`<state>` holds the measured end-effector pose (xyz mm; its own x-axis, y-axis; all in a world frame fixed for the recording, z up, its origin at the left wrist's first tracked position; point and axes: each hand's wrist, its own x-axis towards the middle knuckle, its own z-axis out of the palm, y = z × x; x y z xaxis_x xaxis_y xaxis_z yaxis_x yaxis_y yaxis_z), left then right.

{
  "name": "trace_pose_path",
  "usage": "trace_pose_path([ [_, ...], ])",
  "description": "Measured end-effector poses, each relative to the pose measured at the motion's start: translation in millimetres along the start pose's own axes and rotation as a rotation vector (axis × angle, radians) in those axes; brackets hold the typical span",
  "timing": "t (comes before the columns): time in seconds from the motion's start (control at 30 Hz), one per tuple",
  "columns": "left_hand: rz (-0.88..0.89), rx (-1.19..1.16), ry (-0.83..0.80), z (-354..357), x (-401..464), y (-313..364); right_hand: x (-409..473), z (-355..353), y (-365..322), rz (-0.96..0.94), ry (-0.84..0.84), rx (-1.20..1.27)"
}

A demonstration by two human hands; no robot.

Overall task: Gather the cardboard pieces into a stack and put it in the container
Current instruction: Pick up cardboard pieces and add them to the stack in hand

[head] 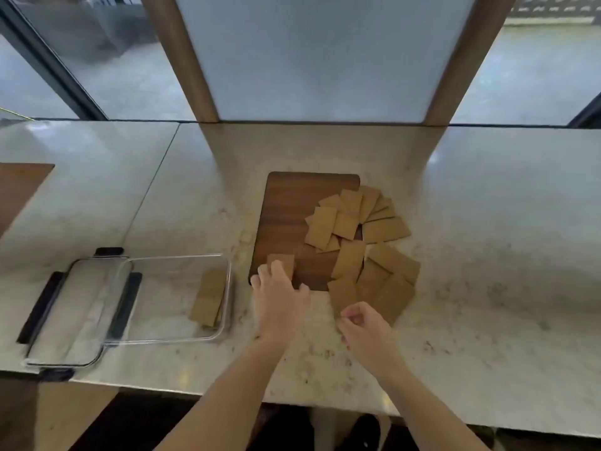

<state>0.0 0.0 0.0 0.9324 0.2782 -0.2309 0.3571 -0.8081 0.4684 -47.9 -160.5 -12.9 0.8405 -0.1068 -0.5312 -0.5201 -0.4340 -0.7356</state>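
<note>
Head view: left hand [279,294] fingers [278,268] pinning small cardboard stack [281,263] at board [286,209] near-left corner; right hand [364,323] fingers loosely curled, empty. Square edges before lifting toward container [224,330].

One wooden board [292,216] lies at the centre. Roughly fifteen loose cardboard pieces [351,229] spread from its 3 o'clock to 5 o'clock side; overlaps hide the exact number. One more piece [281,263] sits at the board's 7 o'clock corner. One clear container [182,336] holds a small stack [209,297], uncountable. One lid [65,320] lies at 9 o'clock.
</note>
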Motion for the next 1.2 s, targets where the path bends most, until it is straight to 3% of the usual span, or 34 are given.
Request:
trace_pose_path([
  [0.1,-0.021,0.259,-0.069,7,41,-8,11,26,-1,0.079,0.039,0.036],
  [0.2,-0.105,0.312,-0.250,22,69,-13,12,47,4,0.152,0.000,0.098],
  [0.27,-0.167,0.301,-0.287,30,78,-19,12,53,6,0.175,-0.029,0.138],
  [0.57,-0.341,0.168,-0.225,40,103,-12,38,62,0,0.235,-0.085,0.205],
  [1.03,-0.470,0.077,-0.200,58,98,-23,43,64,-6,0.159,-0.117,-0.038],
  [1.2,-0.329,0.011,-0.110,63,87,-24,42,64,-3,0.164,-0.121,-0.045],
])
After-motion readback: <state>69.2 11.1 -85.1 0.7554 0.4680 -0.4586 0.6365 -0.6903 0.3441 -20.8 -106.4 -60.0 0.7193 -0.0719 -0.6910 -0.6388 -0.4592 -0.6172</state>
